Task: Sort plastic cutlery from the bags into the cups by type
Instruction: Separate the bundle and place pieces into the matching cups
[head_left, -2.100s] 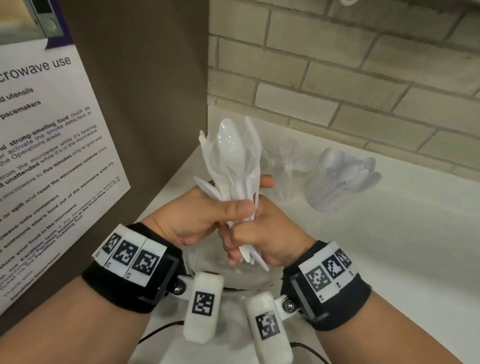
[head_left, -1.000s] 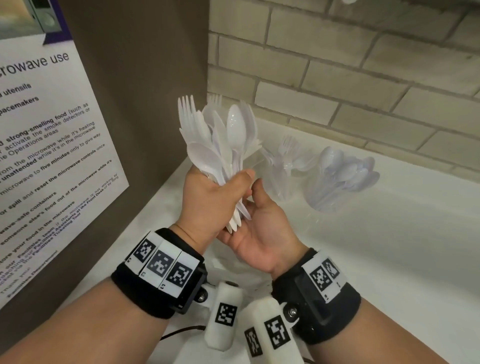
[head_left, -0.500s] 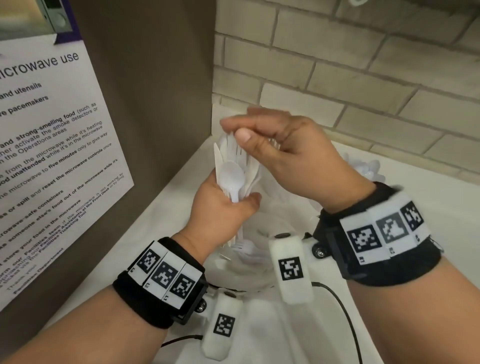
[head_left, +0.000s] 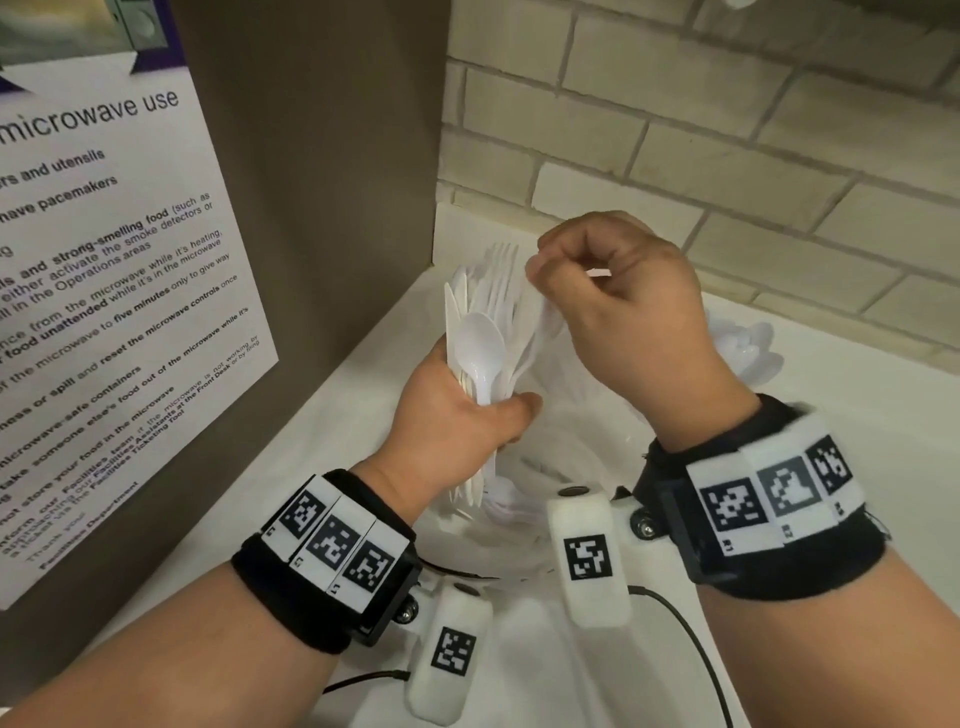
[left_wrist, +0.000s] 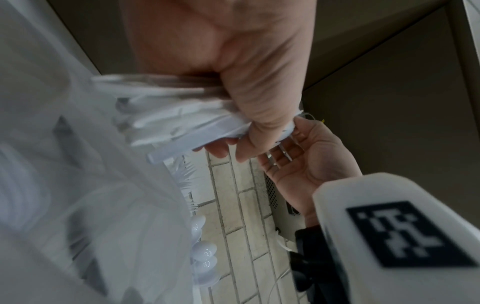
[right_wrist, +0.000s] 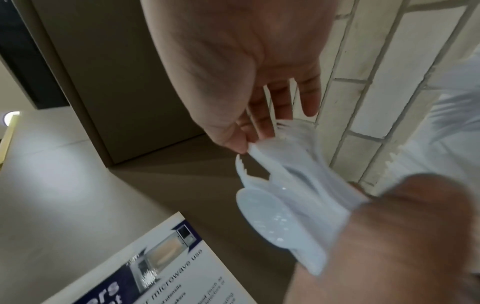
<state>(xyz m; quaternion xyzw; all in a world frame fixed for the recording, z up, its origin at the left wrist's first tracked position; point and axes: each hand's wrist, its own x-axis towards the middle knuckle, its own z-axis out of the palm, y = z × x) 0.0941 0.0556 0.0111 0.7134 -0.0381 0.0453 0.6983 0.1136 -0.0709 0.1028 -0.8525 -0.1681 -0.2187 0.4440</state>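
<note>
While left hand grips cutlery bundle | right hand pinches one piece's tip | brown panel close left, brick wall behind

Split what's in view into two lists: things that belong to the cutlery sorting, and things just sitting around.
Part of the job:
- bundle of white cutlery, gripped by left hand
- right hand, pinching one piece at the bundle's top
- spoons behind the right wrist

Just around:
- microwave notice
- brick wall
- white counter

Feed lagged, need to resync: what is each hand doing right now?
Left hand: grips a bundle of white cutlery by the handles.
Right hand: fingers pinch the top of one piece in that bundle.
</note>
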